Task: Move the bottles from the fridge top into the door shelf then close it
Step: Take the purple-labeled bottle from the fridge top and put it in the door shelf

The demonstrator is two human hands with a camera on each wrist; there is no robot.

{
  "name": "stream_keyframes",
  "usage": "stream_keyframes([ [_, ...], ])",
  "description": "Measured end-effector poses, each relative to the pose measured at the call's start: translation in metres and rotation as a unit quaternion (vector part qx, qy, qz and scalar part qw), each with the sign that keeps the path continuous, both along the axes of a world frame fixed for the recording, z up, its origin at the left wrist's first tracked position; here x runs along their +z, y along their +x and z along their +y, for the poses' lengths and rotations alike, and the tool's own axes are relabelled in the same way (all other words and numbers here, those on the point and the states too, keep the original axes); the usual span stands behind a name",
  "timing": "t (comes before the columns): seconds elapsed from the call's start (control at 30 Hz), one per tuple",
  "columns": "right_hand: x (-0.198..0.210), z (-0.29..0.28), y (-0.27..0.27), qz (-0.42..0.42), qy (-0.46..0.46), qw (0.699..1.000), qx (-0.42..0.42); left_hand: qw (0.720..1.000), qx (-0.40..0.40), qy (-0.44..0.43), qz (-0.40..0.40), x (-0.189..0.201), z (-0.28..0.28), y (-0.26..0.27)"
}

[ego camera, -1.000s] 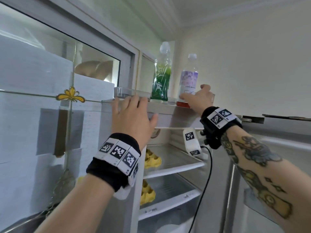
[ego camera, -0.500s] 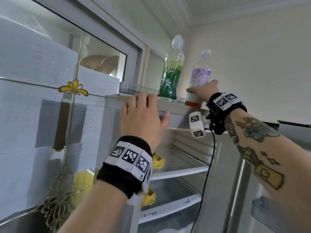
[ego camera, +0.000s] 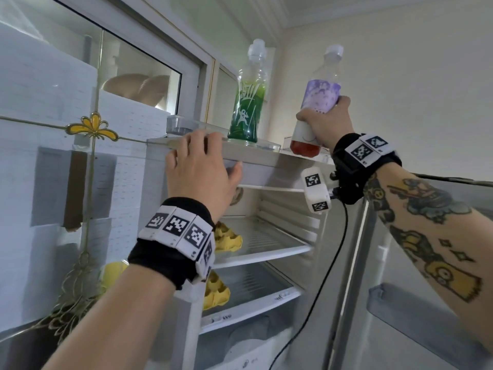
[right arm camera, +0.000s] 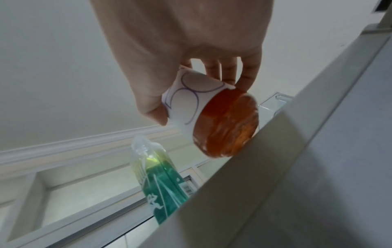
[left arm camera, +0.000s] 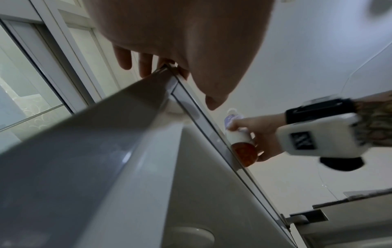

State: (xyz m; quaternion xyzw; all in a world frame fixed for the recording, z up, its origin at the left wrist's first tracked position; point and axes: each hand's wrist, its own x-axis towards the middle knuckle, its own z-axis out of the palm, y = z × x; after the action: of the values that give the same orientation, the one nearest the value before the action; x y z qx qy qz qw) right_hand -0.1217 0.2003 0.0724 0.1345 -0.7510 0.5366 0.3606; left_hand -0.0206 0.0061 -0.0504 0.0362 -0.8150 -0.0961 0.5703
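Note:
My right hand (ego camera: 324, 124) grips a clear bottle with a purple-and-white label and red liquid (ego camera: 317, 102) around its lower half, lifted and tilted just above the fridge top (ego camera: 266, 153); its orange-red base (right arm camera: 227, 124) shows in the right wrist view. A green bottle (ego camera: 246, 102) stands upright on the fridge top to the left, also seen as the green bottle (right arm camera: 159, 176) from below. My left hand (ego camera: 200, 166) rests on the front left edge of the fridge top, fingers laid over the rim (left arm camera: 167, 67), holding nothing. The open door's shelf (ego camera: 416, 316) is at lower right.
The fridge is open, with wire-glass shelves (ego camera: 261, 244) and yellow egg trays (ego camera: 228, 239) inside. A small clear plastic box (ego camera: 176, 124) sits on the fridge top at the left. A glass cabinet (ego camera: 80, 129) stands left of the fridge. A black cable (ego camera: 338, 249) hangs from my right wrist.
My right hand closed around the purple-label bottle and raised it off the fridge top, tilting it. My left hand moved up onto the fridge's top edge.

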Motion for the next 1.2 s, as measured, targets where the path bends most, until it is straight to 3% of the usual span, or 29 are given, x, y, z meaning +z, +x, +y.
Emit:
stream_keyframes([
  [0.2, -0.050, 0.054, 0.057, 0.001, -0.040, 0.997, 0.068, 1.000, 0.002, -0.020, -0.014, -0.011, 0.037, 0.006],
  [0.33, -0.107, 0.097, 0.089, -0.024, -0.050, 0.995, 0.083, 0.994, -0.096, -0.051, -0.014, -0.032, 0.097, 0.014],
  [0.43, -0.158, 0.135, 0.110, -0.075, -0.045, 0.994, 0.068, 0.982, -0.165, -0.050, -0.070, -0.056, 0.138, 0.008],
  [0.53, -0.210, 0.169, 0.130, -0.134, -0.045, 0.989, 0.043, 0.962, -0.223, -0.071, -0.139, -0.083, 0.172, -0.008],
  [0.77, -0.300, 0.243, 0.160, -0.201, -0.089, 0.974, -0.053, 0.878, -0.319, -0.196, -0.297, -0.146, 0.274, -0.027],
  [1.03, -0.360, 0.297, 0.174, -0.220, -0.134, 0.956, -0.142, 0.816, -0.390, -0.241, -0.352, -0.200, 0.354, -0.037],
  [1.2, -0.404, 0.321, 0.183, -0.261, -0.130, 0.938, -0.186, 0.822, -0.420, -0.231, -0.309, -0.212, 0.370, -0.045],
])
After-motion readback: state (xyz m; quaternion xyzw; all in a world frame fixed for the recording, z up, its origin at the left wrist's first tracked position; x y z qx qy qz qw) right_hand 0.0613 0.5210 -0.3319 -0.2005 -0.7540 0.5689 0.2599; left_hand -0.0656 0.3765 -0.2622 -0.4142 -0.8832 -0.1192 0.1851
